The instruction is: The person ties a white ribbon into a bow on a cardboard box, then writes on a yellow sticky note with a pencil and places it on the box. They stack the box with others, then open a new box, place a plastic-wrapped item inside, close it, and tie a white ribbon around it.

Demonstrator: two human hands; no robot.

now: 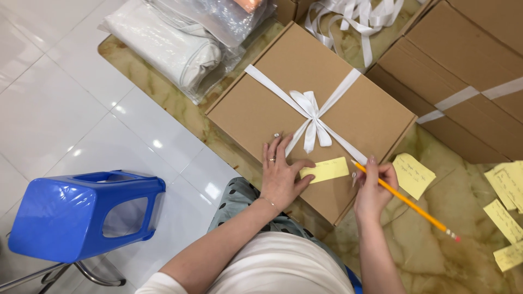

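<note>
A flat brown cardboard box [272, 103] tied with a white ribbon bow [311, 111] lies on a marbled table. A yellow sticky note [327, 169] sits on the box's near corner. My left hand [280, 174] lies flat on the lid, thumb pressing the note's left end. My right hand [373, 188] holds a yellow pencil [408, 202], its tip touching the note's right edge and its eraser end pointing away to the right.
Another yellow note [414, 174] lies right of the box, with several more [509, 209] at the right edge. A larger taped carton [463, 71] stands at the right. Plastic-wrapped white goods [174, 43] and loose ribbon [354, 13] lie behind. A blue plastic stool [76, 212] stands on the floor.
</note>
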